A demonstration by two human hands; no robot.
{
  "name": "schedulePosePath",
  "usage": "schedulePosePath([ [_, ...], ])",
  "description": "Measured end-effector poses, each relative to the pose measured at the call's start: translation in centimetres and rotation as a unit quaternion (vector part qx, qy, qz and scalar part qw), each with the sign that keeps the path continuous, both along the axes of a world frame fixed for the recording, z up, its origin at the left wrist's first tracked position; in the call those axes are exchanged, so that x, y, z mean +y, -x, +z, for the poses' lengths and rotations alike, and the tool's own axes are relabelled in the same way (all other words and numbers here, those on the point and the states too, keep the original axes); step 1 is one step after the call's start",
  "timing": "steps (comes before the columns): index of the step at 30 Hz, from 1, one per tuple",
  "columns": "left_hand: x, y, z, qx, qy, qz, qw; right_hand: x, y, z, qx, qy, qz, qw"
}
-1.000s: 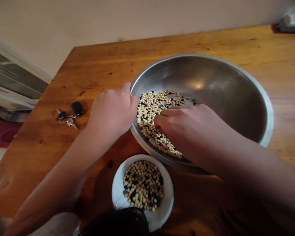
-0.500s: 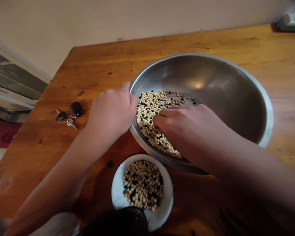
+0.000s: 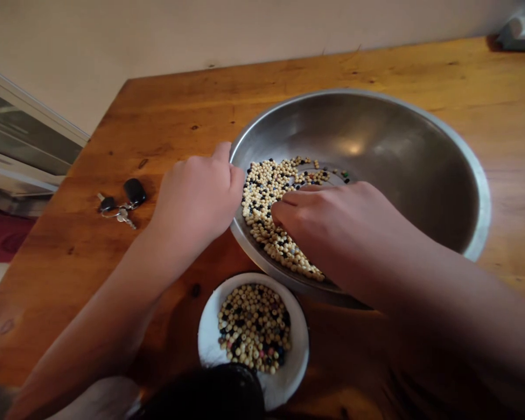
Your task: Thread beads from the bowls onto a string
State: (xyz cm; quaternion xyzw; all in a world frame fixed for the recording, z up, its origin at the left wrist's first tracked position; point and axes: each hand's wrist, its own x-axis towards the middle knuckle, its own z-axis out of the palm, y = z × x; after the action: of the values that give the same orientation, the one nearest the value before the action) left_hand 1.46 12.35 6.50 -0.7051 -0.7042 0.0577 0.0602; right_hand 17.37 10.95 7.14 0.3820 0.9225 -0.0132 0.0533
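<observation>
A wide metal bowl (image 3: 402, 157) stands on the table, with many small cream and black beads (image 3: 266, 192) gathered along its left side. My left hand (image 3: 201, 195) is closed on the bowl's left rim, thumb toward the inside. Inside the bowl, my right hand (image 3: 332, 219) is down at the beads with its fingers curled and pressed together. Its fingertips are hidden beneath the hand, so what they hold cannot be made out. In front of the bowl sits a small white bowl (image 3: 207, 341) with more cream, black and a few pink beads.
A bunch of keys (image 3: 123, 204) with black fobs lies left on the wooden table (image 3: 179, 111). A dark object (image 3: 210, 396) covers part of the white bowl's near edge. The wall runs behind the table, and a grey and white object (image 3: 522, 32) stands at the far right corner.
The view has shifted very slightly. Both hands keep their places, the left at the rim and the right at the beads.
</observation>
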Motion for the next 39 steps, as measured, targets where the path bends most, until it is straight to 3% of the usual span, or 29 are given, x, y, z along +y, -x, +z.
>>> schedulePosePath([
  [17,0.15,0.05,-0.05,-0.034,-0.003,0.004,0.999,-0.15,-0.35,0.0,0.004,-0.02,0.005,1.0],
  [36,0.03,-0.01,0.02,-0.01,0.0,0.012,1.0,-0.03,0.04,0.01,-0.012,-0.012,-0.001,1.0],
  [39,-0.15,0.03,0.18,0.0,0.002,-0.011,1.0,0.02,0.25,0.03,-0.009,-0.012,0.004,1.0],
])
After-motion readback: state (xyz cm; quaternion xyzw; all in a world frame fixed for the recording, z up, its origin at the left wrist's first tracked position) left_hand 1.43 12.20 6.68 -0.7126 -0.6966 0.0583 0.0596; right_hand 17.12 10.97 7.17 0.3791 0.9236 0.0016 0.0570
